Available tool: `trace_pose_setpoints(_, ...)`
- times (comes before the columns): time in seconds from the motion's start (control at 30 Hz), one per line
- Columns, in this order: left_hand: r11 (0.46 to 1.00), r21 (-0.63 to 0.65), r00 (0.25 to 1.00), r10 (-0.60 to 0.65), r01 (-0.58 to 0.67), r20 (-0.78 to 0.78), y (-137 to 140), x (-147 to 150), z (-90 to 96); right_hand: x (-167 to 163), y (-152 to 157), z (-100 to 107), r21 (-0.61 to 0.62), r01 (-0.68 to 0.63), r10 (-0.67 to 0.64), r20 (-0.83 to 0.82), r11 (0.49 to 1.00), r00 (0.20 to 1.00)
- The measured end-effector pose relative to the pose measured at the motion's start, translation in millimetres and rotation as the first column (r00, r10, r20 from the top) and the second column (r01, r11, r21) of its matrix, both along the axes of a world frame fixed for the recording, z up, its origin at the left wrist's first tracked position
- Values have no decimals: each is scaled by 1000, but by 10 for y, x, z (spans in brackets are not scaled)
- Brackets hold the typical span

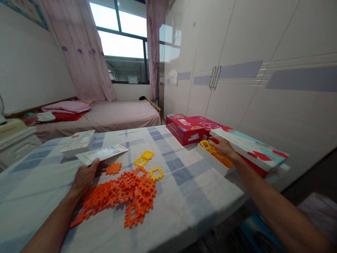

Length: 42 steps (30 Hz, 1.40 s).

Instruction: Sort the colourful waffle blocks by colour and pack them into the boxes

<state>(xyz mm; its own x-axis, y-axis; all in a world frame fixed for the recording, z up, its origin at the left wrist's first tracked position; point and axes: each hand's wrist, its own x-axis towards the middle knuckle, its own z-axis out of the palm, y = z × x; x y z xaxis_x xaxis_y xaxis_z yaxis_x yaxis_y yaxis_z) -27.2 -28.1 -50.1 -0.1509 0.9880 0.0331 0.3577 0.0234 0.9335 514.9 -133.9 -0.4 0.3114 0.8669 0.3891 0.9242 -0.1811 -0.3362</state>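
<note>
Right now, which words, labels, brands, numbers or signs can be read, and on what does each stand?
None can be read clearly.
Red box: white lettering and a pale label, too blurred.
White card: print too small and blurred.
White box: reddish marks, too small to read.

The scene is viewed by one camera, worn on the person's head. It is directed forward and downward, over the table [181,214], which is seen from above at near distance. The bed [121,114] and the window [122,44] are seen farther away at eleven o'clock, the wardrobe [237,45] between one and two.
</note>
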Motion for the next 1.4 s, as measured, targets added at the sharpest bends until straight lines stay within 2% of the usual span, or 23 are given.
trace_pose_setpoints(0.2, 1000, 16, 1000, -3, 3, 9, -20, 11, 10, -194, 98, -32, -178, 135, -104, 172, 975, 980)
trace_pose_setpoints(0.27, 1000, 21, 1000, -8, 8, 11, -41, 24, 32, -245, 118, -38, -200, 147, -110, 185, 969, 977)
trace_pose_setpoints(0.5, 1000, -7, 1000, 2, -2, 10, -45, 33, 53, -196, 19, 167, -44, 217, -208, 164, 975, 964)
trace_pose_setpoints(0.6, 1000, 4, 1000, 1, -1, 0, -46, 38, 55, -117, -54, 213, -132, 204, -171, 226, 970, 959)
trace_pose_setpoints(0.67, 1000, 21, 1000, -3, 3, -15, -52, 42, 60, -94, -88, 180, -218, 172, -120, 235, 961, 965)
trace_pose_setpoints(0.73, 1000, 24, 1000, -6, 7, -25, -55, 43, 65, -95, -110, 112, -248, 146, -86, 236, 958, 968)
trace_pose_setpoints(0.87, 1000, 14, 1000, -4, 4, -16, -47, 39, 59, -111, -135, -26, -204, 139, -83, 263, 969, 961)
trace_pose_setpoints(0.97, 1000, 8, 1000, 4, -4, 19, -44, 42, 50, -129, -142, -36, -142, 110, -70, 263, 984, 962)
trace_pose_setpoints(1.07, 1000, 5, 999, 15, -16, 34, -52, 59, 47, -257, -99, 46, -29, 15, -8, 227, 999, 974)
trace_pose_setpoints(1.17, 999, 30, 998, 25, -26, 51, -52, 77, 44, -605, 3, 136, 48, -177, 171, 98, 983, 980)
trace_pose_setpoints(1.23, 998, 43, 998, 31, -34, 60, -44, 82, 33, -958, 89, 148, 44, -325, 325, -10, 945, 945)
trace_pose_setpoints(1.3, 998, 49, 998, 27, -31, 64, -37, 78, 15, -1358, 195, 109, 3, -465, 464, -88, 885, 881)
trace_pose_setpoints(1.4, 998, 64, 998, 7, -11, 69, -32, 67, -8, -1918, 411, -20, -75, -606, 596, -118, 792, 794)
